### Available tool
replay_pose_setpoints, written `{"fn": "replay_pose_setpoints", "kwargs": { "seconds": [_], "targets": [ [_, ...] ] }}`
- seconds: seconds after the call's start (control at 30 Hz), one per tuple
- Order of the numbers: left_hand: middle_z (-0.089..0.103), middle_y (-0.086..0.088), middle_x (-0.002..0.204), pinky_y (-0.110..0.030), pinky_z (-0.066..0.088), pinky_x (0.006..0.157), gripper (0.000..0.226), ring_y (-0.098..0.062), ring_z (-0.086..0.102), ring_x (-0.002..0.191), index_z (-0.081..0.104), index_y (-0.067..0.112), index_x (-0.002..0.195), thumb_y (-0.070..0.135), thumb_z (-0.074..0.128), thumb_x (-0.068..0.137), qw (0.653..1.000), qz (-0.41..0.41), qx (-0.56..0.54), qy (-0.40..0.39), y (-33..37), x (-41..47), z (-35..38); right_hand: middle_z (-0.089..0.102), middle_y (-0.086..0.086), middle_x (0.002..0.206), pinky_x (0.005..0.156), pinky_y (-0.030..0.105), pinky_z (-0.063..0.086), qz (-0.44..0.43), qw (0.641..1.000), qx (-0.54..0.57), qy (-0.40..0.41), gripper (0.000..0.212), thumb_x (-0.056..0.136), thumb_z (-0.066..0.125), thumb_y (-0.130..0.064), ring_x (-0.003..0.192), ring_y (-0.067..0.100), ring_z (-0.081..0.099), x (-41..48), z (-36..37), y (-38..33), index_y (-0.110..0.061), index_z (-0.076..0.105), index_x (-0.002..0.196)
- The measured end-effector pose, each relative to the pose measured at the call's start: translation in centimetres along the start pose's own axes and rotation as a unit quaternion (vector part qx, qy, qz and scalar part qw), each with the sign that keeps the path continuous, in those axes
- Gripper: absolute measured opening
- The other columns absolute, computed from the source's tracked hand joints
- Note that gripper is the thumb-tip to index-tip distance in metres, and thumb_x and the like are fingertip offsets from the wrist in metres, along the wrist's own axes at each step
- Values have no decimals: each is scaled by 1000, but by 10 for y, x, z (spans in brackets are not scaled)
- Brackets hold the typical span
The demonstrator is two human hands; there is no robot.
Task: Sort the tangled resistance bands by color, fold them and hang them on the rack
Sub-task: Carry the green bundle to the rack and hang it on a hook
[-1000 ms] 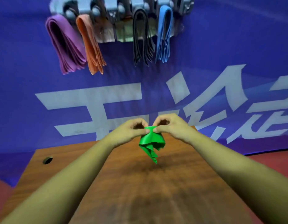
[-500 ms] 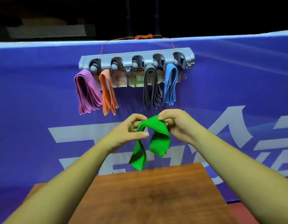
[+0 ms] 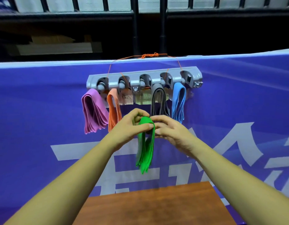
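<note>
A folded green band (image 3: 144,148) hangs in the air below the grey rack (image 3: 143,77). My left hand (image 3: 129,127) pinches its folded top from the left, and my right hand (image 3: 169,130) pinches it from the right. On the rack hang a purple band (image 3: 93,111), an orange band (image 3: 113,109), a black band (image 3: 159,103) and a blue band (image 3: 178,101). The rack's middle hook (image 3: 143,83), between orange and black, carries no band. The green band's top is just below the black band's lower end.
The rack hangs by an orange string (image 3: 148,55) on a blue banner (image 3: 43,127) with white characters. A brown wooden table (image 3: 156,205) lies below my forearms. Dark railing bars (image 3: 135,25) stand behind the banner.
Both hands have risen with the green band from over the table toward the rack. The band now hangs long and straight instead of bunched. The view has tilted upward.
</note>
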State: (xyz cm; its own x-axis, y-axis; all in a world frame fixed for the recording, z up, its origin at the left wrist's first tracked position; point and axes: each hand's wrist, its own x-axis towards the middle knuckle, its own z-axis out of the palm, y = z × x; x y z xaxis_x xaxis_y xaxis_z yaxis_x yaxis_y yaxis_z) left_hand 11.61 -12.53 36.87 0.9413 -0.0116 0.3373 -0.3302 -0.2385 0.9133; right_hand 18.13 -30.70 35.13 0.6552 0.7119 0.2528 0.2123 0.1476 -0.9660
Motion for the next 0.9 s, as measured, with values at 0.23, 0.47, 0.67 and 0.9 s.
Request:
{"fn": "replay_pose_setpoints", "kwargs": {
  "seconds": [0.23, 0.47, 0.67, 0.9],
  "targets": [
    [67, -6, 91, -19, 49, 74, 30, -11, 63, 84, 59, 11, 108, 15, 75, 84, 997, 13, 27, 65, 21, 17, -24, 67, 9, 102, 87, 32, 51, -105, 978, -151, 95, 44, 80, 76, -12, 86, 14, 63, 24, 17, -29, -23, 54, 117],
    [69, -2, 106, -38, 51, 97, 39, -17, 65, 104, 65, 21, 106, 44, 73, 76, 982, 22, 84, 166, 27, 23, -39, 69, -9, 80, 73, 26, 53, -166, 923, -299, 175, 10, 82, 66, -16, 78, 5, 65, 48, 31, -56, -24, 68, 87],
    [67, -11, 112, -33, 52, 94, 32, -23, 64, 106, 59, 11, 118, 21, 68, 90, 972, 72, 43, 219, 38, 41, -30, 69, -9, 81, 73, 29, 51, -196, 890, -332, 243, 11, 83, 61, -17, 77, 7, 62, 72, 37, -69, -21, 68, 91],
    [61, 3, 111, -17, 46, 84, 27, -16, 59, 104, 53, 20, 121, 23, 58, 95, 948, 78, 124, 283, 30, 67, -26, 69, 3, 91, 78, 41, 51, -218, 839, -414, 278, 19, 87, 53, -16, 85, 24, 62, 96, 38, -67, -13, 65, 102]
  ]
}}
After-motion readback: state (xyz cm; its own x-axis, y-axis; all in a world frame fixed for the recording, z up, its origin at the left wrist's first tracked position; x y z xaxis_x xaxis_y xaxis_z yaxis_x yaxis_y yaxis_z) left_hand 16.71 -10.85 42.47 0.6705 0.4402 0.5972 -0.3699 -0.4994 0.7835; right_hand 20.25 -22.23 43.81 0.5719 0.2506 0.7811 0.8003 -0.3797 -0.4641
